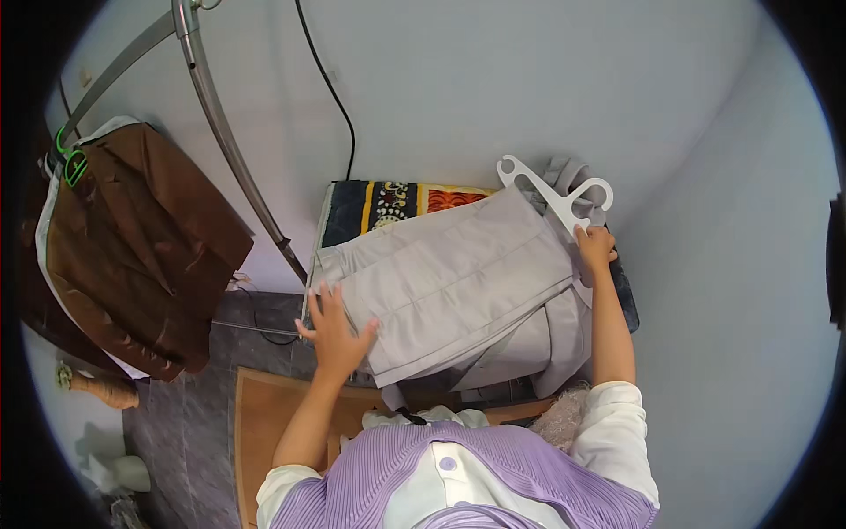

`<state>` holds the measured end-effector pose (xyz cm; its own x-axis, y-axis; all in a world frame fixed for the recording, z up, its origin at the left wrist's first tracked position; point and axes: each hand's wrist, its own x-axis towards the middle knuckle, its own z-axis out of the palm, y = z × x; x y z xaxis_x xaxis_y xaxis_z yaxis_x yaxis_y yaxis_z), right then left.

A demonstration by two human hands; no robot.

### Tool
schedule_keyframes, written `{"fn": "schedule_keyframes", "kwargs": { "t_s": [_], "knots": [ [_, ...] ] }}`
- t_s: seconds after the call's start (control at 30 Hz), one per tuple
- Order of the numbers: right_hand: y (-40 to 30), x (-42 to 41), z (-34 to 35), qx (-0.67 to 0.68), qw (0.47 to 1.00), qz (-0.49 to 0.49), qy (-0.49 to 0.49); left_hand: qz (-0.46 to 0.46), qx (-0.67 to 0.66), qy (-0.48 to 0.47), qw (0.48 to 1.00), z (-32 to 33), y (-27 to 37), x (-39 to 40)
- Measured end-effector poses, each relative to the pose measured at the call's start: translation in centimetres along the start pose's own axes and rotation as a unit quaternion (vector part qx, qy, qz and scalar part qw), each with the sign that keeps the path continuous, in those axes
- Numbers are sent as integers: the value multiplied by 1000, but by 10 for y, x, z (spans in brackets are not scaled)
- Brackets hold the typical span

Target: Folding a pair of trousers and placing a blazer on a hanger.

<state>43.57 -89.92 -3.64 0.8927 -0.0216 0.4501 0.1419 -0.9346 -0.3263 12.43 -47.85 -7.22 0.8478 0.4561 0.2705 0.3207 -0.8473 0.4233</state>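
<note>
A light grey folded cloth item [449,278], perhaps a garment, lies in layers across a patterned textile [396,202] against the wall. At its left edge is my left hand [340,344], fingers spread apart, over or touching the cloth; I cannot tell which. My right hand [596,248] grips the lower part of a white plastic hanger [555,198] at the cloth's far right corner. The hanger's hook points up and to the right. More grey cloth [562,330] hangs loosely along the near side, partly under the folded layers.
To the left, a brown garment cover [145,244] hangs by a metal rack [225,125], with a green hanger [75,168] beside it. A black cable [340,106] runs down the wall. A brown mat [277,423] covers part of the dark floor. Walls close off the back and right.
</note>
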Motion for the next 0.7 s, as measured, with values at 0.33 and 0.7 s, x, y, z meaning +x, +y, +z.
{"fn": "schedule_keyframes", "kwargs": {
  "t_s": [0.33, 0.7],
  "knots": [
    [-22, -6, -47, -30, 994, 80, -74, -42, -43, 14, 998, 12, -19, 28],
    [-28, -19, -61, 10, 997, -61, 50, -4, -19, 5, 1000, -5, -1, 79]
  ]
}}
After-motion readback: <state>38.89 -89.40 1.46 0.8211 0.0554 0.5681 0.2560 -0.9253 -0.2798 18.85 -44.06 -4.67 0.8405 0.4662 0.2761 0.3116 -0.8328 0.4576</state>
